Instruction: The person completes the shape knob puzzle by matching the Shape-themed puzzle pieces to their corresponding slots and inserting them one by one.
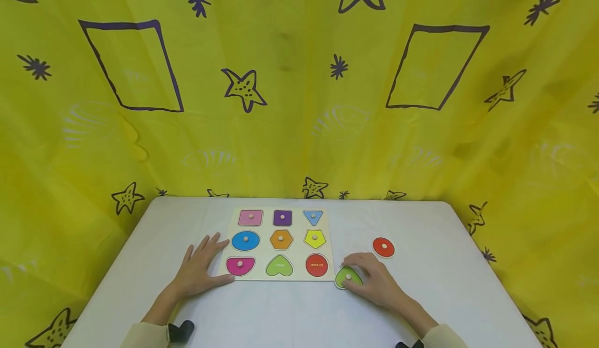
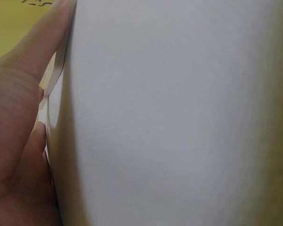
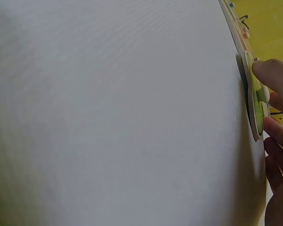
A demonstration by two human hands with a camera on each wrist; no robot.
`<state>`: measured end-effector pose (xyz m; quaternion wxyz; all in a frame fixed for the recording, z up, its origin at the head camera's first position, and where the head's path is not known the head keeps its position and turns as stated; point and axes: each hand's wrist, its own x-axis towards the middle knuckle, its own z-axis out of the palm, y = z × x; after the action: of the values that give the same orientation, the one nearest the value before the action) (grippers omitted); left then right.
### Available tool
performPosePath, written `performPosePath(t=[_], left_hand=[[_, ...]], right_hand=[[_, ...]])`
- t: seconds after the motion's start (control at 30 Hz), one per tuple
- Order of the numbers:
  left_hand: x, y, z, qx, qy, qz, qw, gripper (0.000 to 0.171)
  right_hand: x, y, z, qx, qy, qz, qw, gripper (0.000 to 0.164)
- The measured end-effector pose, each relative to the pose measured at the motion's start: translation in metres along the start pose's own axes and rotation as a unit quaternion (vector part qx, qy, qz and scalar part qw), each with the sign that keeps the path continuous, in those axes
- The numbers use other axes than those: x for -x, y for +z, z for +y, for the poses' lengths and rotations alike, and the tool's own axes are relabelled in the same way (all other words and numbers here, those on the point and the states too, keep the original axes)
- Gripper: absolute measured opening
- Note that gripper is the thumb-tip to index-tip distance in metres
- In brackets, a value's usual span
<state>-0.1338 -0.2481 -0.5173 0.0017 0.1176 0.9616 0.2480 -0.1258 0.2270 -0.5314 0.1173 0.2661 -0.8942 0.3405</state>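
A cream shape-puzzle board (image 1: 297, 254) lies on the white table. My left hand (image 1: 198, 269) rests at its left side, fingers spread, thumb and fingertips touching the edge. Just off the board's lower right corner, my right hand (image 1: 374, 283) holds a green heart puzzle piece (image 1: 342, 274) between thumb and fingers. The right wrist view shows the thumb on the face of the heart piece (image 3: 258, 113), beside its pale knob. On the board, a bare green heart recess (image 1: 279, 266) and a red circle recess (image 1: 316, 266) show printed words. Beyond the right hand lies a red round piece (image 1: 383, 247) with a knob.
Several knobbed pieces sit in the board, among them a blue oval (image 1: 245, 241), an orange hexagon (image 1: 281, 239) and a magenta half-round (image 1: 241, 266). A yellow patterned curtain (image 1: 285, 145) hangs behind and beside the white table (image 1: 262, 317).
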Motion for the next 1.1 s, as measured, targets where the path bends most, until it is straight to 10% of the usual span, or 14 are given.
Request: performPosePath(t=[1.1], left_hand=[[-0.0001, 0.0007, -0.0021, -0.002, 0.006, 0.004, 1.0000, 0.096]], right_hand=[[0.0062, -0.0035, 0.0054, -0.047, 0.065, -0.020, 0.997, 0.030]])
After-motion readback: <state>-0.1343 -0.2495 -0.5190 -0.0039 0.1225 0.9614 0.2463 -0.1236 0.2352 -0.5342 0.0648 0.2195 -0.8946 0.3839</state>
